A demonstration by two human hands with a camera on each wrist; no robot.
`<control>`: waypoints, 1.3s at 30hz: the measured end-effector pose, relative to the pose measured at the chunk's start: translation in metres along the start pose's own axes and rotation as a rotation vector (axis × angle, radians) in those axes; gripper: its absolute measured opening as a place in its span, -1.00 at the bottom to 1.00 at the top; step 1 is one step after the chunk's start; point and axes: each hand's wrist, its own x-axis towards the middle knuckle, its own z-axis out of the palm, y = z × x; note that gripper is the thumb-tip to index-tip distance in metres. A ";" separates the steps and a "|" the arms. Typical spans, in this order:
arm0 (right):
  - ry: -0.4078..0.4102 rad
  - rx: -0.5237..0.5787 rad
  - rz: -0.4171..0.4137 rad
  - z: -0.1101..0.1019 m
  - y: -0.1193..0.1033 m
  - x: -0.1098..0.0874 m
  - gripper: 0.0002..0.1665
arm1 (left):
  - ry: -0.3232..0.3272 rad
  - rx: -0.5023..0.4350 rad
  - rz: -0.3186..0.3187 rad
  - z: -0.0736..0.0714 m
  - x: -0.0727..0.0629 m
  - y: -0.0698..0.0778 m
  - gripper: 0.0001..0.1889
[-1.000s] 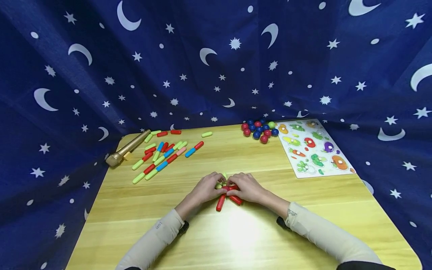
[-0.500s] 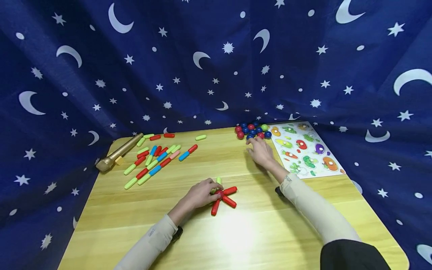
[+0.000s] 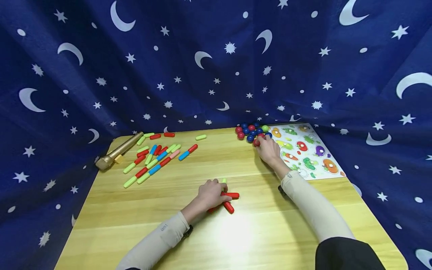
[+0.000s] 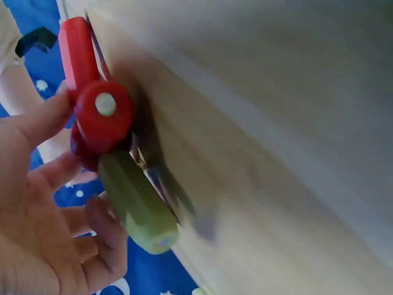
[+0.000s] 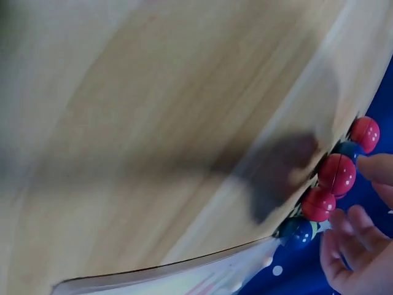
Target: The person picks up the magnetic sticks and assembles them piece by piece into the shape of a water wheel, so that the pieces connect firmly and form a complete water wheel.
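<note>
In the head view my left hand (image 3: 210,194) holds a star-like piece of red and green magnetic rods at the table's middle. The left wrist view shows its thumb and fingers gripping around the red ball (image 4: 103,117) at the hub; a red rod (image 4: 78,52) and a green rod (image 4: 136,203) stick out. My right hand (image 3: 269,150) is at the front of the ball cluster, by a red ball (image 3: 256,143). In the right wrist view its thumb and fingers are apart, bent about the red balls (image 5: 336,174); firm contact is not clear.
Blue, red and green balls (image 3: 245,131) sit at the back edge. A vegetable puzzle board (image 3: 307,150) lies to the right. Several coloured rods (image 3: 155,169) and a gold microphone (image 3: 118,152) lie at the left. A starry curtain (image 3: 216,67) hangs behind.
My right hand has left the rod star and reached forward to the balls, then shifted slightly right. The left hand has stayed at the star, which has turned a little.
</note>
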 end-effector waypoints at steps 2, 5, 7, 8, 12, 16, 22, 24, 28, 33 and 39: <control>-0.010 -0.012 0.006 0.003 -0.002 0.000 -0.58 | -0.022 0.034 -0.014 0.001 -0.002 0.002 -0.70; -0.052 -0.042 0.015 0.008 -0.002 -0.003 -0.51 | -0.041 0.042 -0.009 0.005 -0.006 0.002 -0.72; -0.066 -0.054 0.016 0.012 -0.001 -0.009 -0.55 | -0.043 0.033 -0.003 0.010 -0.009 0.001 -0.73; -0.060 -0.049 0.016 0.014 -0.001 -0.012 -0.60 | -0.034 0.027 0.002 0.012 -0.010 0.000 -0.73; 0.005 -0.006 0.036 0.022 0.002 -0.023 -0.71 | 0.011 0.033 0.016 0.019 -0.013 -0.005 -0.73; 0.011 0.009 0.074 0.022 0.004 -0.024 -0.53 | 0.048 0.052 0.020 0.021 -0.012 -0.008 -0.72; -0.046 -0.027 0.053 0.016 0.007 -0.022 -0.53 | 0.099 0.083 0.026 0.021 -0.011 -0.012 -0.72; -0.021 -0.029 0.017 0.016 0.005 -0.025 -0.61 | 0.111 0.092 0.023 0.020 -0.011 -0.014 -0.71; 0.008 -0.013 -0.035 0.012 -0.004 -0.028 -0.61 | 0.135 0.110 0.011 0.017 -0.009 -0.017 -0.71; -0.076 -0.039 -0.068 0.005 -0.015 -0.027 -0.41 | 0.157 0.127 -0.005 0.012 -0.004 -0.018 -0.68; -0.154 -0.004 -0.172 0.005 -0.030 -0.040 -0.57 | 0.166 0.112 -0.024 0.011 -0.001 -0.021 -0.63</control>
